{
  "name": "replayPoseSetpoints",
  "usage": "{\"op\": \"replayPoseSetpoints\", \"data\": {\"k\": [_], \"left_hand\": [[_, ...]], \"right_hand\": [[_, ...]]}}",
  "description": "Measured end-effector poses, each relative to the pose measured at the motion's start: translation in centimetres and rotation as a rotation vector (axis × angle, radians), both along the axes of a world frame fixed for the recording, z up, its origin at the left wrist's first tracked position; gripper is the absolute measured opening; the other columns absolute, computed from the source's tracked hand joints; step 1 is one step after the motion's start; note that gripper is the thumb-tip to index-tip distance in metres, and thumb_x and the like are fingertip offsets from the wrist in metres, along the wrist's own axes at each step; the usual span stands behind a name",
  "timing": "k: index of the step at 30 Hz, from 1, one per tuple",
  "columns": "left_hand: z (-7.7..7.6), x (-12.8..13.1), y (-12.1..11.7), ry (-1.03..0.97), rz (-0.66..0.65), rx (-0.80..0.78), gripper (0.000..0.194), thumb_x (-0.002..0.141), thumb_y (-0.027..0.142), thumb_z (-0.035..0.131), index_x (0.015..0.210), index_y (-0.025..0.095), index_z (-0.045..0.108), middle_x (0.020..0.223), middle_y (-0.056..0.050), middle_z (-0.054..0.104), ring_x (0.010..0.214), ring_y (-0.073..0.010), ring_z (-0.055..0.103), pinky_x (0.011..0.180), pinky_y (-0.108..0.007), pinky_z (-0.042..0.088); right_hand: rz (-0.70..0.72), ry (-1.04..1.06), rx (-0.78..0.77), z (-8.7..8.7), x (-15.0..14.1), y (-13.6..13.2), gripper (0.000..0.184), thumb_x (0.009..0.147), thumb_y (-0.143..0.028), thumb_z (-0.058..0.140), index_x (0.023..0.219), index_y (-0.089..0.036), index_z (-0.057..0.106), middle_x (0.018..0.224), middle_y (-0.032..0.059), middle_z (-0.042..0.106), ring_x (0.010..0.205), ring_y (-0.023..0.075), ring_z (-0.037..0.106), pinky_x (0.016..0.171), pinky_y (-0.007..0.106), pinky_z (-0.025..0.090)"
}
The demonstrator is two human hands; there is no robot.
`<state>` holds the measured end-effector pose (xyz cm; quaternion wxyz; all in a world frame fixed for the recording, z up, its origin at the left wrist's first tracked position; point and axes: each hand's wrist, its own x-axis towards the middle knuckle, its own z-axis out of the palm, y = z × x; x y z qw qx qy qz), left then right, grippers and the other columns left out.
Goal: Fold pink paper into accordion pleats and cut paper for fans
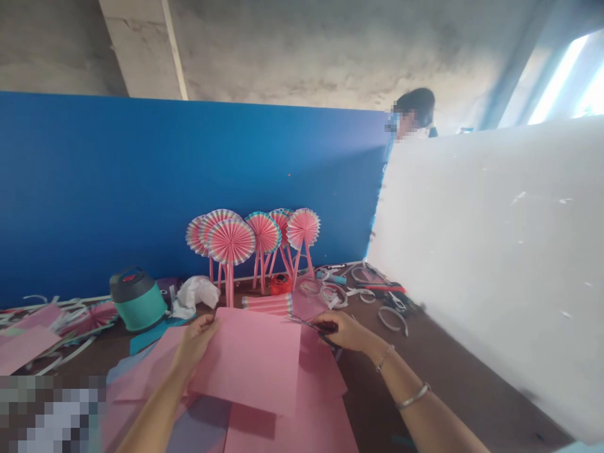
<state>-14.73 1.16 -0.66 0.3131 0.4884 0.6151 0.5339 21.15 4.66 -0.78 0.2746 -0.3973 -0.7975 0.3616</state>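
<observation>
My left hand (pixel 201 333) grips the left edge of a pink paper sheet (pixel 252 362), held up over the table. In my right hand (pixel 346 330) is a pair of scissors (pixel 325 327), its blades reaching the sheet's upper right corner. Whether the blades are parted I cannot make out. Beneath lie more pink sheets (pixel 321 377) and a bluish one (pixel 201 425). Just beyond the held sheet is a pleated striped paper strip (pixel 268 305). Several round pleated paper fans (pixel 231 241) on pink sticks stand against the blue panel.
A teal and black jug (pixel 138 299) and crumpled white plastic (pixel 195 296) stand at the left. Paper scraps (pixel 28 343) lie farther left. Rolled strips (pixel 392 321) and a red tool (pixel 382 289) are at the right. A blue panel (pixel 141 176) and a white panel (pixel 495 239) border the table. Behind them is a person (pixel 418 107).
</observation>
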Motion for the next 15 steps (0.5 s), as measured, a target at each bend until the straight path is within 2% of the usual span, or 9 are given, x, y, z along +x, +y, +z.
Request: {"op": "replayPoseSetpoints", "data": {"k": [9, 15], "left_hand": [[0.08, -0.14, 0.12, -0.035, -0.056, -0.007, 0.048, 0.052, 0.062, 0.067, 0.065, 0.017, 0.060, 0.060, -0.001, 0.063, 0.058, -0.0174, 0.057, 0.055, -0.026, 0.044], [0.09, -0.10, -0.08, -0.055, -0.064, -0.025, 0.046, 0.056, 0.061, 0.066, 0.071, 0.018, 0.062, 0.063, -0.001, 0.065, 0.060, -0.0174, 0.058, 0.056, -0.026, 0.045]], "right_hand": [[0.002, -0.037, 0.019, 0.46, 0.05, -0.15, 0.036, 0.069, -0.029, 0.068, 0.103, -0.018, 0.069, 0.098, 0.0068, 0.071, 0.088, 0.0225, 0.064, 0.078, 0.032, 0.053], [0.023, -0.008, -0.014, -0.09, 0.21, 0.19, 0.038, 0.069, -0.033, 0.069, 0.104, -0.019, 0.069, 0.103, 0.0070, 0.069, 0.092, 0.0230, 0.064, 0.083, 0.034, 0.051]]}}
